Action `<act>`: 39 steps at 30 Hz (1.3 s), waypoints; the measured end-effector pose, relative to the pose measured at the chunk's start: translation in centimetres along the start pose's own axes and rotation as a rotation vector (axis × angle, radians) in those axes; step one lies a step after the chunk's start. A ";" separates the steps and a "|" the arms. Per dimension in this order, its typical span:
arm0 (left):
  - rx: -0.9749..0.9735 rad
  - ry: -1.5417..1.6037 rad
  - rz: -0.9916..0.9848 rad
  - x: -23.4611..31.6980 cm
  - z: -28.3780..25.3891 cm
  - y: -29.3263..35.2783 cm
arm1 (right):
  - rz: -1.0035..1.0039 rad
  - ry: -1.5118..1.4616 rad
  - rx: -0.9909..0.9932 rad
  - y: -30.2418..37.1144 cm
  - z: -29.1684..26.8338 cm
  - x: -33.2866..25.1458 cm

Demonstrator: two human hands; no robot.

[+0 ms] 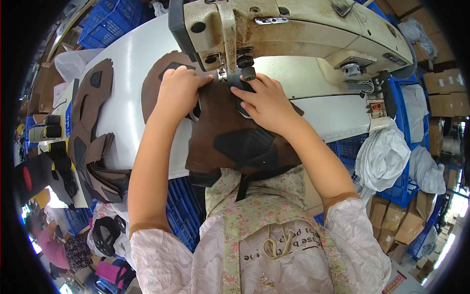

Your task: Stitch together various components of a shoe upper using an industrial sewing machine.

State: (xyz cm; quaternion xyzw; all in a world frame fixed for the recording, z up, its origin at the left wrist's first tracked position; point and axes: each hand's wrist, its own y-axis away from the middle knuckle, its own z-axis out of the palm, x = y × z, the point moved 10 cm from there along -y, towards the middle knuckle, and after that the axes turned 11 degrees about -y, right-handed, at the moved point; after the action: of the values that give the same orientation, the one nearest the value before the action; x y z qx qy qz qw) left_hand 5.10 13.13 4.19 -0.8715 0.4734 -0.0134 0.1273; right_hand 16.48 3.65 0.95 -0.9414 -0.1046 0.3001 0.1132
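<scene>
A brown cut piece (208, 117) with dark patches lies on the sewing machine bed, its upper part under the presser foot (223, 74), its lower end hanging over the table's front edge toward my lap. My left hand (180, 93) is closed at the left edge of this piece, its fingers curled and one stretched toward the foot. On the right, my right hand (267, 105) rests with fingers apart over a dark strip (239, 95) beside the foot. Another brown piece (155, 81) lies partly behind my left hand.
The sewing machine arm (313, 36) spans the far side of the white table (129, 54). More brown pieces (93, 112) lie at the left, by thread spools (53, 126). Blue crates (110, 22) stand around; a white bundle (382, 157) sits at right. Cardboard boxes (401, 220) are beyond.
</scene>
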 end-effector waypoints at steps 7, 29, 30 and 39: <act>-0.252 0.238 -0.290 -1.6 -0.2 0.9 | -0.007 -0.160 -0.046 1.2 -1.2 1.1; -0.249 0.082 -0.242 0.2 1.2 2.6 | -0.021 -0.041 0.023 1.4 0.2 -0.8; -0.266 0.080 -0.240 0.1 1.4 2.6 | -0.022 -0.043 0.024 1.2 0.3 -0.8; -0.257 0.044 -0.221 -1.3 1.8 1.7 | -0.008 -0.030 0.056 -0.4 0.5 -0.6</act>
State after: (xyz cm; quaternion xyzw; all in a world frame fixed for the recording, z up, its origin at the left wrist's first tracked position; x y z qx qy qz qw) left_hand 3.22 13.72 2.15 -0.9269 0.3750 0.0140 0.0021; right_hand 15.62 3.99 0.98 -0.9328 -0.1018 0.3166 0.1391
